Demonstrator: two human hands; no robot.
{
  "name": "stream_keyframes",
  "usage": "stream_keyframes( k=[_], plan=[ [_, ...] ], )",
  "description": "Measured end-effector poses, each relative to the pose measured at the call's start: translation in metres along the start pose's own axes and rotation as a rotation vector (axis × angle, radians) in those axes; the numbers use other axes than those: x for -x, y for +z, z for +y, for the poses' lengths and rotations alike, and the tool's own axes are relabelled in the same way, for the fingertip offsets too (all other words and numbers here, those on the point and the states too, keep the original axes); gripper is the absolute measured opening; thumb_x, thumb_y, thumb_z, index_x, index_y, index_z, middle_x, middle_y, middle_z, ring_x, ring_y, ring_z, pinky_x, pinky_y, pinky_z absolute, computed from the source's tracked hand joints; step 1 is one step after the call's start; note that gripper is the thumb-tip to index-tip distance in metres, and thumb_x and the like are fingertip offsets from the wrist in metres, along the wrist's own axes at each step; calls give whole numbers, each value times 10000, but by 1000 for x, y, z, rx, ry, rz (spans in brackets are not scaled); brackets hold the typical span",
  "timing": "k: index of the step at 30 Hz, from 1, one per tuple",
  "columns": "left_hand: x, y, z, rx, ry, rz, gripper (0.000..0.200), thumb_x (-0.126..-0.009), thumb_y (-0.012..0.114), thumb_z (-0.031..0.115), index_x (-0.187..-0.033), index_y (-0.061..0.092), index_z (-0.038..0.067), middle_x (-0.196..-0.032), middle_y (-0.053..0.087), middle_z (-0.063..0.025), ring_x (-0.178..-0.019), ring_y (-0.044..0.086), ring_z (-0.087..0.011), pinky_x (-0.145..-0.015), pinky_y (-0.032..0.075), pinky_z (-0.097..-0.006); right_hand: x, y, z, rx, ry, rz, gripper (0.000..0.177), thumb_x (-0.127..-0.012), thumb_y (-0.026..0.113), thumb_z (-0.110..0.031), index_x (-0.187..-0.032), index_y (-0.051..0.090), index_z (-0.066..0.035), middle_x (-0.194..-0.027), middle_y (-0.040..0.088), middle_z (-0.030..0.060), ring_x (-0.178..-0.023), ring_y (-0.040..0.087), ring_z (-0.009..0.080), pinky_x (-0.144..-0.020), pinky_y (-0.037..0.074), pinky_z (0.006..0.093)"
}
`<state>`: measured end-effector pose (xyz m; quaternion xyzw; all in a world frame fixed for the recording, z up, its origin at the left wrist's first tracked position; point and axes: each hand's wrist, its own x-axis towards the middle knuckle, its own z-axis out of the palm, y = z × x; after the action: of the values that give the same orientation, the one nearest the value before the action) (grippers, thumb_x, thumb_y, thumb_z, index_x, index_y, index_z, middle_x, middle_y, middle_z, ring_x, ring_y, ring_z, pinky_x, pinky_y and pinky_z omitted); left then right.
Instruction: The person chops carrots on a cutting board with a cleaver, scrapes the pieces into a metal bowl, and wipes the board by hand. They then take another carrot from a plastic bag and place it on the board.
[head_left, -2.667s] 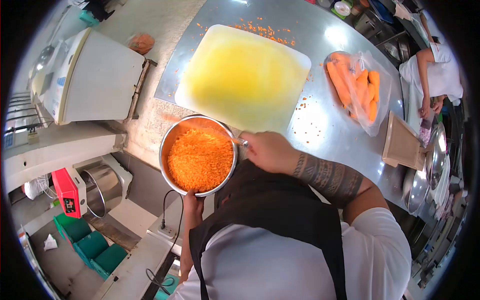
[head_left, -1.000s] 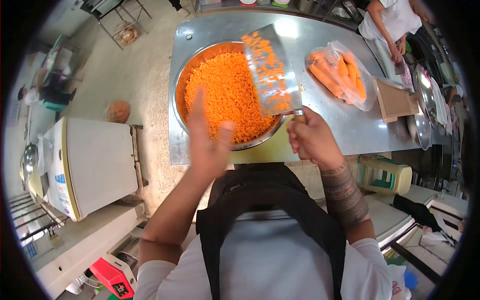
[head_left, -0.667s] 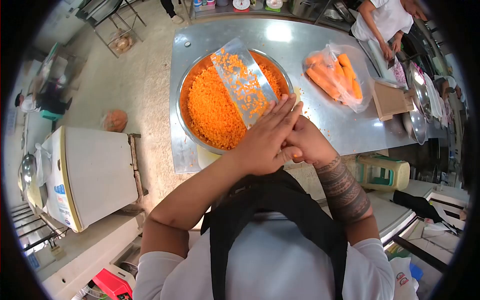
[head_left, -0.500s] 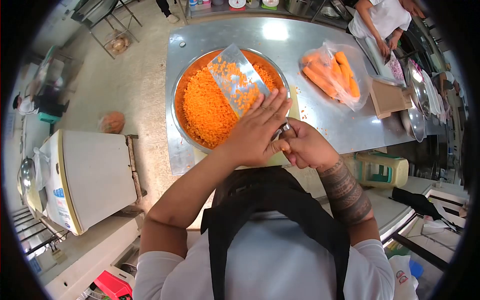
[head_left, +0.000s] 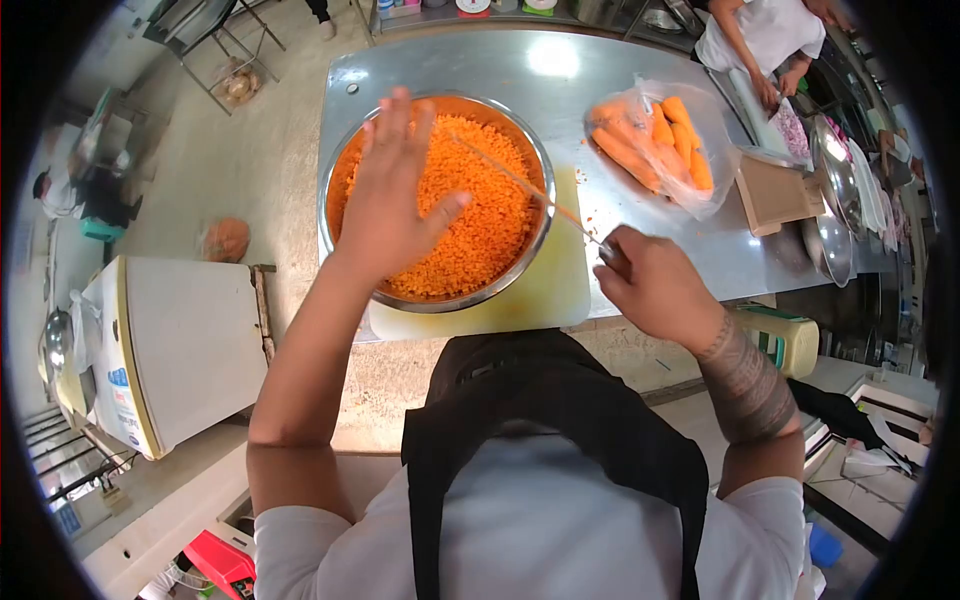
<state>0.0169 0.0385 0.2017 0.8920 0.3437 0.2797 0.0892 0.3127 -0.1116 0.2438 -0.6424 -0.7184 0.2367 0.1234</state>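
Note:
A steel bowl [head_left: 541, 235] full of finely diced carrot [head_left: 480, 235] stands partly on a pale cutting board [head_left: 565, 285]. My right hand [head_left: 655, 280] is wrapped round the handle of a broad-bladed knife [head_left: 520, 184], right of the bowl. The blade is turned nearly edge-up and reaches over the diced carrot. With fingers stretched out and thumb apart, my left hand [head_left: 392, 205] lies over the bowl's left side, holding nothing and hiding part of the carrot.
A clear plastic bag of whole peeled carrots [head_left: 655, 140] lies on the steel table [head_left: 450, 62]. Carrot crumbs dot the metal near it. Farther right are a brown tray [head_left: 775, 195] and steel bowls [head_left: 828, 245]. Another person [head_left: 760, 45] works at the upper right.
My left hand has moved left, off the knife blade to the bowl's left side. My right hand has moved right, turning the blade edge-up. The carrot bits no longer show on it. The bowl appears farther left.

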Motion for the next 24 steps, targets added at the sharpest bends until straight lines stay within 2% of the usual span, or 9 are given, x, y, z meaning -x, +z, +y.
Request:
stream_keyframes(
  k=[1, 4, 7, 10, 13, 16, 19, 22, 24],
  plan=[
    [-1, -3, 18, -96, 63, -9, 840, -978, 685, 407, -1642, 304, 62, -1717, 179, -257, -1600, 146, -436, -1283, 143, -587, -7, -1, -5, 103, -47, 40, 191, -902, 685, -181, -909, 591, -15, -703, 652, 169, -649, 664, 365, -618, 540, 471],
    [-6, 5, 66, -102, 203, -177, 919, -875, 776, 320, -1641, 323, 93, -1739, 147, -211, -1609, 140, -408, -1269, 133, -628, -28, -5, -14, 354, -200, 126, 172, -875, 689, -176, -909, 607, -29, -705, 661, 137, -678, 691, 322, -608, 545, 462],
    [-12, 33, 84, -113, 213, -181, 881, -858, 785, 299, -1617, 383, 106, -1726, 218, -189, -1597, 193, -404, -1260, 137, -645, -38, -5, -22, 443, -374, 233, 111, -872, 671, -136, -901, 617, -44, -742, 672, 107, -708, 696, 280, -618, 550, 434],
    [-23, 50, 80, -230, 201, -121, 789, -894, 730, 297, -1584, 429, 64, -1692, 311, -187, -1585, 228, -414, -1263, 119, -645, -40, -10, -21, 536, -478, 245, 65, -867, 659, -103, -894, 625, -54, -776, 673, 81, -746, 693, 248, -637, 549, 400],
    [-25, 48, 75, -413, 203, -128, 584, -1018, 504, 247, -1530, 466, -33, -1637, 402, -220, -1572, 273, -401, -1276, 117, -620, -33, -15, -14, 600, -519, 180, 73, -857, 665, -115, -896, 632, -63, -787, 664, 66, -750, 684, 233, -656, 544, 381],
    [-18, 50, 63, -380, 163, -129, 568, -1036, 432, 231, -1514, 467, -74, -1622, 424, -230, -1580, 262, -390, -1279, 108, -615, -20, -21, -3, 562, -552, 236, 98, -837, 681, -142, -885, 629, -74, -767, 640, 52, -731, 670, 230, -652, 537, 382],
    [-7, 44, 50, -471, 95, -261, 608, -1035, 482, 246, -1568, 403, -35, -1676, 334, -219, -1594, 231, -372, -1281, 73, -618, 3, -34, 9, 595, -499, 200, 135, -821, 697, -164, -906, 639, -77, -763, 624, 40, -728, 659, 228, -655, 535, 385],
    [7, 39, 31, -579, 79, -293, 635, -1044, 455, 302, -1559, 400, -66, -1663, 349, -238, -1590, 240, -378, -1287, 83, -599, 29, -49, 23, 585, -463, 227, 200, -783, 740, -143, -940, 640, -69, -770, 607, 49, -743, 651, 241, -660, 530, 389],
    [17, 36, 9, -500, 32, -317, 671, -1032, 523, 314, -1584, 370, -36, -1666, 333, -247, -1590, 229, -388, -1286, 123, -584, 45, -57, 31, 540, -386, 242, 239, -754, 765, -109, -954, 642, -65, -783, 622, 59, -744, 655, 255, -657, 528, 393]
  ],
)
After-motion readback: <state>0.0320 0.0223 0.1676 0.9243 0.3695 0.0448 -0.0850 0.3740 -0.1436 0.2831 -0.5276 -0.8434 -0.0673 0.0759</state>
